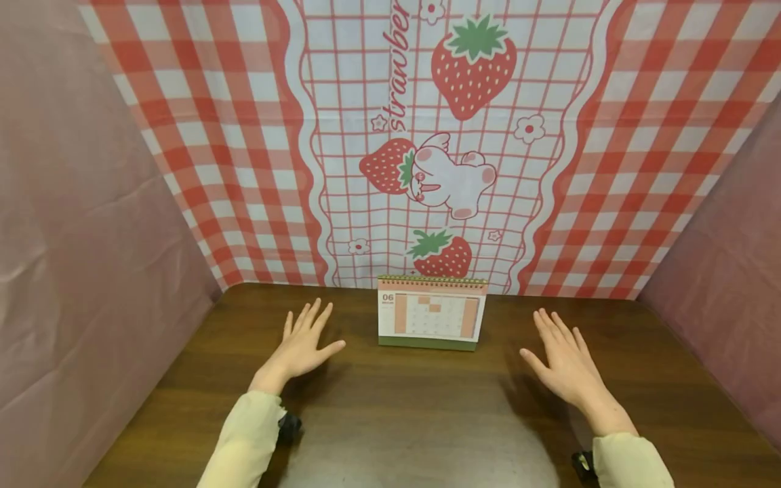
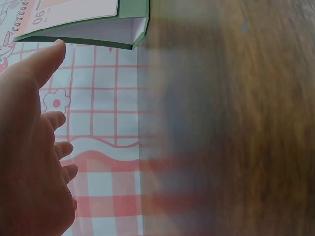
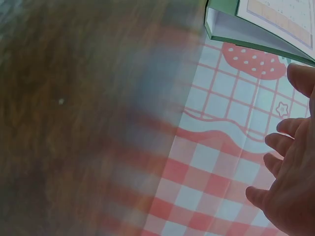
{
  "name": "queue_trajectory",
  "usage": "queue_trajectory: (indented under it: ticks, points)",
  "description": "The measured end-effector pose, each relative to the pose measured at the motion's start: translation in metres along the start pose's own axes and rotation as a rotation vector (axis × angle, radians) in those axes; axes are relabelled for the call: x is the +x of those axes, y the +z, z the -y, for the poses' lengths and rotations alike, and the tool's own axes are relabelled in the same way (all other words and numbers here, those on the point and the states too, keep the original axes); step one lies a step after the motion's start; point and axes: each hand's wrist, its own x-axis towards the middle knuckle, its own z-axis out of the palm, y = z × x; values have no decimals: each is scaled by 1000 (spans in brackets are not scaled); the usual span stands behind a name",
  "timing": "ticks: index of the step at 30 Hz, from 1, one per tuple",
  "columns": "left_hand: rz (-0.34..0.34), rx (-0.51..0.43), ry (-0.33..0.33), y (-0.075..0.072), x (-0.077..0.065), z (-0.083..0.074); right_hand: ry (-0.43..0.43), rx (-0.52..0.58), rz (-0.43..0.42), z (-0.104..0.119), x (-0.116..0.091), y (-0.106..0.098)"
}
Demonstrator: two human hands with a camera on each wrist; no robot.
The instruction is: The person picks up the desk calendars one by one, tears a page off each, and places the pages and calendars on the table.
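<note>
A spiral-bound desk calendar [image 1: 430,315] stands upright near the back of the brown table, its page marked 06 facing me. To its left is my left hand [image 1: 299,349], fingers spread and straight, holding nothing. My right hand [image 1: 566,362] is on the other side, also with straight fingers and nothing in it. Both hands are apart from the calendar in the head view. The left wrist view shows the calendar's green base [image 2: 133,10] and open side beyond the thumb. In the right wrist view the calendar [image 3: 275,22] appears at the top right, past the right hand [image 3: 295,182].
Behind the table [image 1: 403,420] hangs a red-and-white checked cloth [image 1: 244,135] printed with strawberries. Plain pinkish cloth [image 1: 91,237] covers the left side, and similar cloth [image 1: 726,271] the right. A dark wrist device [image 1: 289,427] shows at the left sleeve, another [image 1: 584,466] at the right.
</note>
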Motion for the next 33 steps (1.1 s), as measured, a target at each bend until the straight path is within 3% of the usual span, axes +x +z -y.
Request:
queue_trajectory:
  ticks: [11, 20, 29, 33]
  points:
    - [18, 2, 52, 3, 6, -8, 2, 64, 36, 5, 8, 0]
    - [46, -2, 47, 6, 11, -11, 36, 137, 63, 9, 9, 3]
    - [83, -38, 26, 8, 12, -20, 17, 166, 69, 16, 17, 9]
    - [48, -30, 29, 12, 11, -20, 4, 174, 65, 19, 20, 12]
